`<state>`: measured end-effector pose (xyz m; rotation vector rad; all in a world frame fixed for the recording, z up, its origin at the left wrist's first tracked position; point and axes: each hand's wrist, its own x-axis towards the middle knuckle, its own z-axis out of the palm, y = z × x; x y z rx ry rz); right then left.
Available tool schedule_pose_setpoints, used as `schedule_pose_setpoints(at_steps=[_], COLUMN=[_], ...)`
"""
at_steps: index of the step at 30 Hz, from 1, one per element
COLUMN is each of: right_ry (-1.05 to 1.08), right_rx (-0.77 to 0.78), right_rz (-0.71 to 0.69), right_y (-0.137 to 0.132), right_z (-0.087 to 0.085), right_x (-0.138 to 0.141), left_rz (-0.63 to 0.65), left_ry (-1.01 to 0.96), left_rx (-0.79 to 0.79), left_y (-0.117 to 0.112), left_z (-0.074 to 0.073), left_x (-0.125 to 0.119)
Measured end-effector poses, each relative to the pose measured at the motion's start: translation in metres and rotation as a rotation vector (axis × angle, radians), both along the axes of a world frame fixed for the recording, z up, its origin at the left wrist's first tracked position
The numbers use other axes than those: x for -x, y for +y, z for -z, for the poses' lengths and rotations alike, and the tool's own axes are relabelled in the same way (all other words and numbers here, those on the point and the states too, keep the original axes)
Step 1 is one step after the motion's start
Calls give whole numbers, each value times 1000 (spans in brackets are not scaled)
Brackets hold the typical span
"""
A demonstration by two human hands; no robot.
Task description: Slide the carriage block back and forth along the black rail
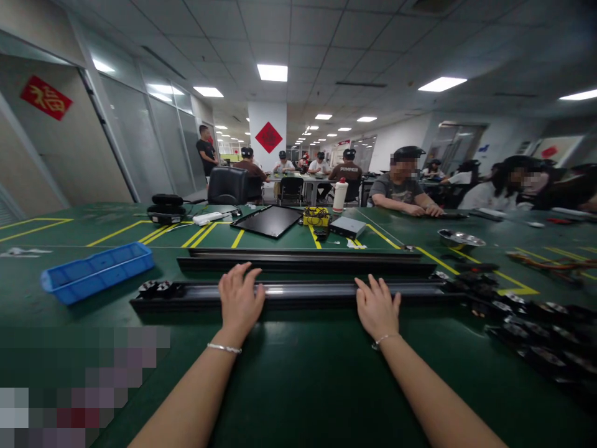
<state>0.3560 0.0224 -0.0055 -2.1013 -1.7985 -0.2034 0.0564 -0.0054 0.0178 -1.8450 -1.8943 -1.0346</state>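
A long black metal rail (308,294) lies crosswise on the green table in front of me. My left hand (239,302) rests over its left half, fingers spread and stretched forward. Over the right half lies my right hand (379,306), also with its fingers extended and apart. Neither hand is wrapped round the rail. Small black parts with silvery round tops (161,288) sit at the rail's left end. Just behind it runs a second long black rail (308,264), roughly parallel and touched by no palm.
A blue plastic bin (97,270) stands at left. Several black parts (536,336) are piled at right, near a metal bowl (461,239). Farther back are a black flat panel (268,221), a grey box (347,227) and a white bottle (340,194). A co-worker (405,183) sits across the table.
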Motion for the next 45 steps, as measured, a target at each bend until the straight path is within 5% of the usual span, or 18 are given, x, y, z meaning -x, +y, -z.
schedule_pose_setpoints(at_steps=[5, 11, 38, 45], right_ry=[-39, -10, 20, 28], right_rx=[3, 0, 17, 19], right_rz=[-62, -59, -75, -67], right_y=[-1, -2, -2, -2], right_z=[-1, -5, -4, -5], right_x=[4, 3, 2, 4], left_rz=[-419, -437, -491, -652], left_ry=[-189, -361, -275, -280], left_rx=[-85, 89, 112, 288], left_y=[0, -3, -2, -2], left_z=[-2, 14, 14, 0], left_x=[65, 118, 113, 101])
